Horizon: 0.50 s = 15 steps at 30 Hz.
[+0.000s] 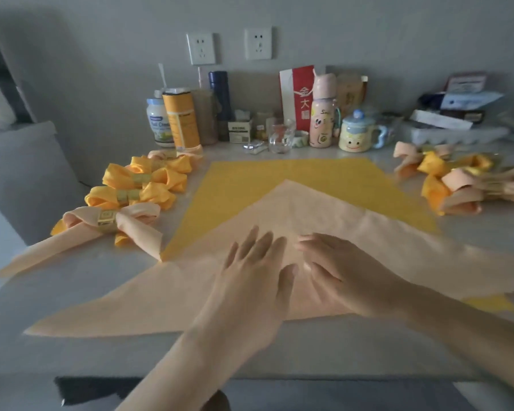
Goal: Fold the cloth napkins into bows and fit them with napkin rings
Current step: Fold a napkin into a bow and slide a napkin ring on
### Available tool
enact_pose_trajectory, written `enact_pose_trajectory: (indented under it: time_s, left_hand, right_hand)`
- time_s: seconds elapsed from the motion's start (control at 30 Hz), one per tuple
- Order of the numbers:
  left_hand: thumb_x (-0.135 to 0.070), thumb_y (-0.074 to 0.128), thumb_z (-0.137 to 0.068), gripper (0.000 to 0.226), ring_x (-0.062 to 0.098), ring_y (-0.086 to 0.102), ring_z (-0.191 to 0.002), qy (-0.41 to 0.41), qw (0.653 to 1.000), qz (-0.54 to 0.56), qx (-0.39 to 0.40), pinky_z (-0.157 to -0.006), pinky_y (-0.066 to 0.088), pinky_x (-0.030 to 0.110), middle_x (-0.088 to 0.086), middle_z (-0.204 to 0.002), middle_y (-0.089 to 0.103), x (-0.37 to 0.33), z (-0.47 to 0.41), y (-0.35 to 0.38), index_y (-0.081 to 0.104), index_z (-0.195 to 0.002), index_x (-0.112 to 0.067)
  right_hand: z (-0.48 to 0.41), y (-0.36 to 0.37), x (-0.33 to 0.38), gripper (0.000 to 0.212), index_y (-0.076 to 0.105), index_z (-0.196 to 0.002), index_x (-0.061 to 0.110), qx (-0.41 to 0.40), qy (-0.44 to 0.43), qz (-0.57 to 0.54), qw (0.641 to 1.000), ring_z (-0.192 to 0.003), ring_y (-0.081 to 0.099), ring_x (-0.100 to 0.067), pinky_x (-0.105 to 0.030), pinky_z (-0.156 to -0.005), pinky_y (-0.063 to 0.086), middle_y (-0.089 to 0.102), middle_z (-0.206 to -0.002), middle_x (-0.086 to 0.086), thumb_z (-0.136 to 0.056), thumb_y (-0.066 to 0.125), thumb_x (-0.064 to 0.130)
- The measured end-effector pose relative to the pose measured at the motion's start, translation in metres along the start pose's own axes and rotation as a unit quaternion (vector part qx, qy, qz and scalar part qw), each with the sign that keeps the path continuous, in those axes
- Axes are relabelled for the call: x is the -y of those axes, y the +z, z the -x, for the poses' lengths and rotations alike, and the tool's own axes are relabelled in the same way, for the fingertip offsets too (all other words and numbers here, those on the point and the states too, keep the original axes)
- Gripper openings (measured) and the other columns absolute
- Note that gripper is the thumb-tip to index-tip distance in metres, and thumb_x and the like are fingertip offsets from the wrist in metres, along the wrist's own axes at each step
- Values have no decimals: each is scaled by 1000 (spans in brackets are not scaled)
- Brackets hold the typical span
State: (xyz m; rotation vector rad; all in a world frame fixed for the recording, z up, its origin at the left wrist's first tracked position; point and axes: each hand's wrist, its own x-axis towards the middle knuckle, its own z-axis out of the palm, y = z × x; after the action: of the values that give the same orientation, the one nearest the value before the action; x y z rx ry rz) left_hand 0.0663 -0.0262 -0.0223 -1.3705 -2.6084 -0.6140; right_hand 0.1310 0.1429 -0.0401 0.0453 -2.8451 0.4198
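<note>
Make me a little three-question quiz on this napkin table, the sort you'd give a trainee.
1. True or false: the left hand and the right hand both lie flat on the peach napkin.
2. What lies spread under the peach napkin? A: a yellow napkin. B: a blue towel. C: a dinner plate.
3. Fill the gap: the peach bow nearest on the person's left is held by a ___-coloured napkin ring.

Key: 1 true; 2 A; 3 gold.
</note>
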Motion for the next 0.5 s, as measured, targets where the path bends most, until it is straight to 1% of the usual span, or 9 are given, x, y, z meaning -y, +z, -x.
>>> enact_pose_trajectory:
  time_s: [0.07, 0.1, 0.17, 0.2, 0.27, 0.33, 0.4, 0.47, 0.5]
  left_hand:
    - [-25, 34, -100, 49, 10, -1, -145, 24, 999, -5, 44, -115, 2, 26, -6, -156, 16, -11, -20, 16, 21, -147, -22]
    - [-20, 35, -99, 53, 10, -2, -145, 41, 997, -19, 64, -115, 0, 27, -6, -157, 12, -15, -27, 24, 17, -148, -21]
    - [-19, 30, -99, 57, 9, -6, -144, 68, 992, -31, 101, -116, -5, 29, -6, -158, 2, -29, -34, 49, 5, -150, -19]
    - [-23, 26, -99, 58, 6, -10, -144, 60, 992, -35, 103, -117, -7, 29, -7, -158, -3, -23, -30, 50, -2, -150, -19]
    - [-43, 8, -93, 64, -1, -18, -139, 62, 992, -39, 102, -114, -13, 25, -11, -155, -16, -24, -26, 64, -14, -148, -19]
    - [-54, -16, -71, 83, -4, -25, -132, 52, 992, -57, 98, -110, -19, 20, -15, -146, -25, -22, -24, 69, -20, -146, -19]
    - [-61, -25, -62, 93, 0, -27, -131, 31, 990, -70, 115, -108, -20, 20, -9, -150, -26, -21, -26, 70, -22, -145, -20]
    - [-77, -36, -48, 116, 3, -28, -130, 13, 988, -87, 129, -107, -20, 22, -4, -154, -21, -26, -28, 72, -17, -147, -19]
    - [-78, -42, -39, 127, 2, -28, -129, 7, 985, -107, 133, -106, -20, 22, -2, -155, -20, -24, -28, 69, -14, -148, -19]
  right_hand:
    - [9, 0, -10, 43, 45, -134, 12, 39, 23, -2, 999, -130, 36, -11, -3, -100, 10, 45, -139, 1, -98, 29, 31]
    - [11, 2, -14, 44, 45, -134, 12, 54, 28, -5, 998, -129, 37, -12, -9, -106, 14, 46, -138, 0, -98, 30, 32]
    - [22, 4, -30, 54, 45, -135, 10, 74, 21, 0, 997, -128, 40, -18, -25, -111, 24, 47, -137, -6, -93, 25, 36]
    - [18, 8, -28, 56, 45, -136, 9, 69, 5, 10, 998, -129, 40, -20, -26, -110, 23, 47, -139, -8, -92, 24, 37]
    - [22, 7, -33, 50, 39, -142, 11, 59, 16, 23, 998, -137, 30, -20, -22, -111, 12, 37, -147, -7, -98, 27, 33]
    - [23, 6, -36, 49, 24, -148, 17, 69, 27, 29, 997, -144, 11, -15, -20, -112, 0, 19, -157, -1, -102, 28, 31]
    - [26, 3, -40, 51, 13, -150, 23, 110, 41, 42, 992, -145, -1, -11, -23, -113, -6, 5, -159, 3, -102, 24, 36]
    - [34, -4, -50, 56, 6, -150, 27, 144, 64, 62, 986, -144, -9, -8, -25, -114, -9, -5, -159, 4, -100, 21, 46]
    - [37, -8, -55, 60, 4, -150, 28, 152, 77, 71, 983, -144, -12, -7, -25, -114, -11, -9, -158, 5, -98, 21, 51]
